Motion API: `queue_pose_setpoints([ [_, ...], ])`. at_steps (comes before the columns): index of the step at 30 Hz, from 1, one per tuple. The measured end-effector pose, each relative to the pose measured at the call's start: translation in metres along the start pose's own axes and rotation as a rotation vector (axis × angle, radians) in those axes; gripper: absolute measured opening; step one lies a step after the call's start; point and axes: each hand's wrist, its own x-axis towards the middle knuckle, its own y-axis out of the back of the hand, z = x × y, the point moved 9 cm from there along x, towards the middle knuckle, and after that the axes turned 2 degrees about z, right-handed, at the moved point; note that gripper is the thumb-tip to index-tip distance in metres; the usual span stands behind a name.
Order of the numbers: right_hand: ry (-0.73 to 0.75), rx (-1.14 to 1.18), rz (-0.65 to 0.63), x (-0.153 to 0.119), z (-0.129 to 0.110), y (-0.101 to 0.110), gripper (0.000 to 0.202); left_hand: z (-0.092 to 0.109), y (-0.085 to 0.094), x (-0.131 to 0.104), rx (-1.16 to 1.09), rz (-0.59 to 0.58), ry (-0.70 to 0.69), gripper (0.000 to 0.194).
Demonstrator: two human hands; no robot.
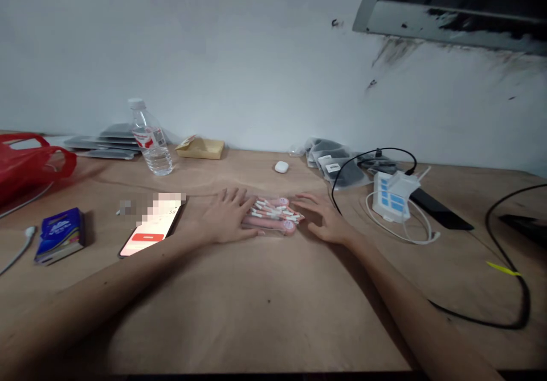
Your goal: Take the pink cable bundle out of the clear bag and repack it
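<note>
A clear pack lies flat on the wooden table in front of me. Inside are two thick pink handles and a bundle of short pink and white pieces, which looks like a beaded skipping rope. My left hand rests palm down over the pack's left end, its fingers spread, and hides that end. At the right end, my right hand curves with its fingers apart and nothing held. Its fingertips are close to the pack; whether they touch it I cannot tell.
Left of my hands are a lit phone, a blue packet, a water bottle and a red bag. A shallow box and white case sit behind. On the right are grey packets, a power strip and cables.
</note>
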Motion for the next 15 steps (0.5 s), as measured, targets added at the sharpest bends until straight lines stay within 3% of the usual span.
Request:
queue_pose_setpoints([
  [3,-0.029,0.115,-0.007,0.005,-0.015,-0.005,0.049,0.001,0.001,0.0,0.015,-0.007,-0.004,0.09],
  [8,-0.101,0.105,0.012,0.008,-0.022,-0.023,0.051,0.001,-0.001,0.0,0.003,-0.004,0.005,0.093],
  [15,-0.131,0.076,0.066,0.013,-0.021,-0.017,0.03,0.001,0.002,0.0,-0.048,0.029,0.004,0.089],
])
